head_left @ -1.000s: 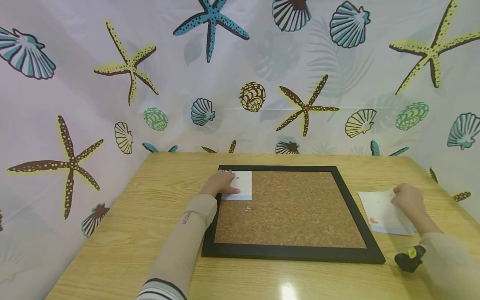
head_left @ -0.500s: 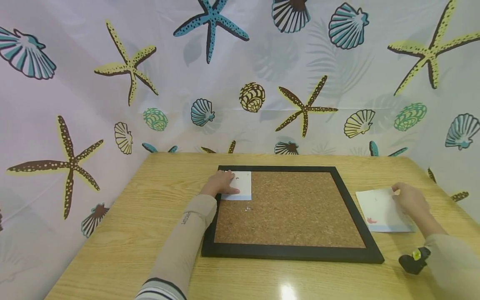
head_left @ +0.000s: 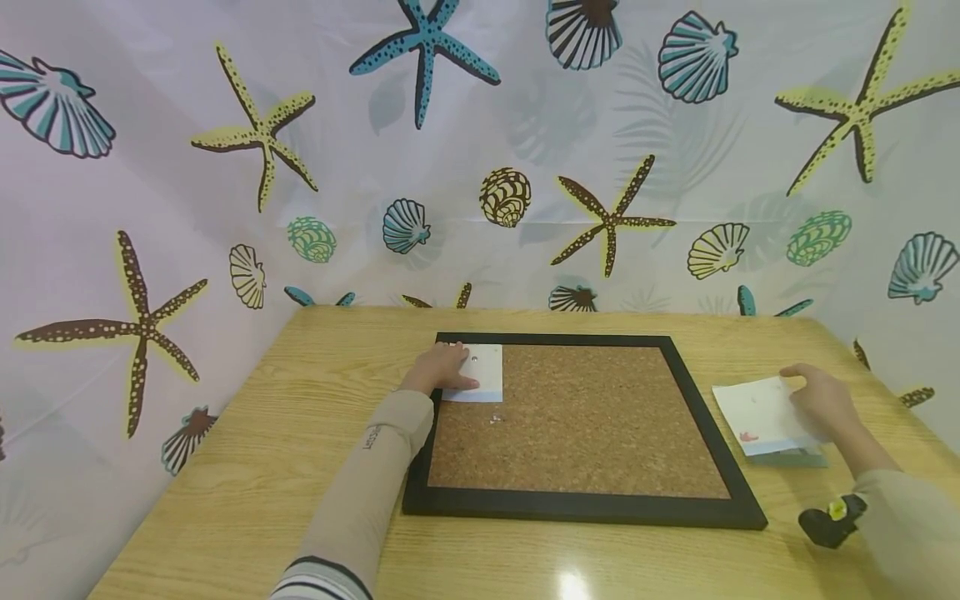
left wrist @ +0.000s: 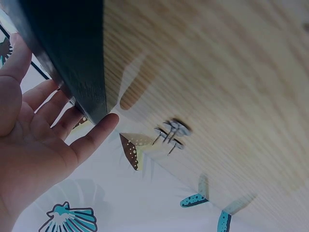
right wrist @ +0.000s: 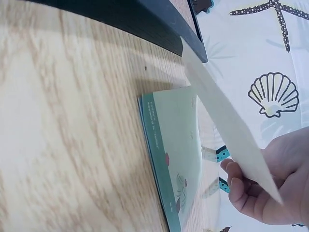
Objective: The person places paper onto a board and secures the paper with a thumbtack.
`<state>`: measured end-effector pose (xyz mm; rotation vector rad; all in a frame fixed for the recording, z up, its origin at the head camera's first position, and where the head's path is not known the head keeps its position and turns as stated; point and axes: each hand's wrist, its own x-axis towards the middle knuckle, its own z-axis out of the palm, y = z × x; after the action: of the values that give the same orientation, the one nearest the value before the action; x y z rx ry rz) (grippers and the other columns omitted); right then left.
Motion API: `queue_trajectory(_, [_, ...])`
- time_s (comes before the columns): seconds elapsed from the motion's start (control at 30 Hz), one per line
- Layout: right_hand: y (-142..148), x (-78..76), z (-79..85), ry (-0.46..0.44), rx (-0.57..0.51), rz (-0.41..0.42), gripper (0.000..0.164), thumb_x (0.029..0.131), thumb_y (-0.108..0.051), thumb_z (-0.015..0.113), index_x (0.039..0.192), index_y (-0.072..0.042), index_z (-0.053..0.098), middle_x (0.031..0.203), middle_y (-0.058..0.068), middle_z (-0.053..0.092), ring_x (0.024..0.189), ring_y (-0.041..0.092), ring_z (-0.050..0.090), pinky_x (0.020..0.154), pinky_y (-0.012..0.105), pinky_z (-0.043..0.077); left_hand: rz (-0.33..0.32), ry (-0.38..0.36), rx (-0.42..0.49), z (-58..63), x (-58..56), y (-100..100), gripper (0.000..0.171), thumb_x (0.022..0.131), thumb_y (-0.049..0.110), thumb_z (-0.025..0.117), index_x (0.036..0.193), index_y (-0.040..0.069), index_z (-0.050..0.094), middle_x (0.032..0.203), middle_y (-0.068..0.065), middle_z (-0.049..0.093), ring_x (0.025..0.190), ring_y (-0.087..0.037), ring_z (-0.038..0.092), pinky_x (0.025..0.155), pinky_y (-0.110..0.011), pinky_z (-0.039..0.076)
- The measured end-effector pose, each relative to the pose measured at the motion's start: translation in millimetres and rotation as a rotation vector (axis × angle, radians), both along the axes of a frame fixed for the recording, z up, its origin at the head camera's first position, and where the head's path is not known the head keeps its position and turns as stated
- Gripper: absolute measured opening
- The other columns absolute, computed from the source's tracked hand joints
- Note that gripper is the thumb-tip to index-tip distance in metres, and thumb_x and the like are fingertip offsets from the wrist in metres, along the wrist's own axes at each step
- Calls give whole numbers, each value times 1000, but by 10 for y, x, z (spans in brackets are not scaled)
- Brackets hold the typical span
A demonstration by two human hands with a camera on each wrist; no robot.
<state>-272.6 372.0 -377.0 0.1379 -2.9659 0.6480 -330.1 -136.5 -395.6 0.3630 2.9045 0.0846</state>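
The board (head_left: 585, 506) lies flat, its near side parallel to the near edge of the tabletop (head_left: 225, 508). Off its right side, towards the tabletop's right edge, is a small stack (head_left: 795, 459), green-banded edge nearest the person.

Just above the stack is the sheet (head_left: 761, 408), tilted, its near edge clear of the stack; whether a far corner touches, I cannot tell. The right hand (head_left: 825, 408) pinches its right side between thumb and curled fingers. The sheet's blue-banded edge points to the tabletop's near edge, its left edge to the board's right side. Its long axis seems to run near to far, though foreshortening leaves doubt.

The step looks like taking one sheet off the stack. To do it well, I would pinch lightly near the side's middle, check that only one sheet comes, and raise it level before moving sideways, so it neither creases nor catches the frame.

Further off, the left hand (head_left: 437, 367) rests at the board's far left corner, fingers extended and gripping nothing, over the card (head_left: 486, 382). A steady, light press there should suffice. The left wrist view shows loose pins (left wrist: 171, 133) beside the board; fingers should stay off their points. Beyond hangs the cloth (head_left: 450, 250).
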Motion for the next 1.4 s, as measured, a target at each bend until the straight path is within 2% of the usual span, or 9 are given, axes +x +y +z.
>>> queue_trajectory(0.2, [-3,-1,-16,7,-38,-29,32,76,10,47,106,18,40,96,41,48,84,54,46,67,54,39,-8,-4,-3,-19,-13,9,70,82,47,58,136,8,38,141,-13,31,128,-31,27,101,-43,26])
queue_trajectory(0.4, [-51,-46,-19,47,-40,6,27,77,8,48,103,17,46,97,40,49,87,54,47,73,58,34,-2,-5,1,-11,-5,11,69,82,46,58,136,7,38,141,-13,30,128,-31,26,101,-42,25])
queue_trajectory(0.5, [-103,-63,-9,47,-61,7,26,77,9,48,101,17,49,92,38,53,83,51,52,67,53,38,-6,-1,-5,-16,-10,-1,70,82,47,58,136,7,38,141,-13,31,128,-31,27,102,-41,24])
queue_trajectory(0.57, [-134,-73,-11,26,-79,-7,24,78,9,48,101,17,50,91,37,54,80,48,53,61,45,41,-11,-1,-5,-17,-11,-3,70,82,47,58,135,7,38,141,-14,31,128,-31,27,102,-41,24])
queue_trajectory(0.7, [-188,-90,-36,-20,-116,-27,24,80,8,46,101,17,51,91,36,55,76,43,55,52,32,40,-6,-11,9,-17,-9,1,70,82,47,59,135,7,38,141,-13,31,128,-31,27,101,-42,25])
queue_trajectory(0.9, [-289,-118,-51,-32,-148,-51,24,81,7,47,103,17,51,98,38,50,83,47,52,58,38,44,2,-5,14,-5,-4,-4,70,82,46,59,135,6,38,141,-13,31,128,-31,27,101,-42,25])
queue_trajectory(1.17, [-461,-137,-49,-19,-210,-54,24,82,8,48,104,17,50,98,38,51,84,47,52,55,29,43,5,-2,-1,-6,-24,-2,70,82,47,59,135,7,38,140,-13,31,128,-31,27,101,-42,26])
queue_trajectory(1.4, [-607,-189,-72,-53,-253,-86,26,85,6,46,108,17,50,102,38,47,86,43,50,58,32,46,18,-11,9,-5,-2,7,70,82,46,59,136,7,37,142,-12,29,129,-30,25,101,-43,25])
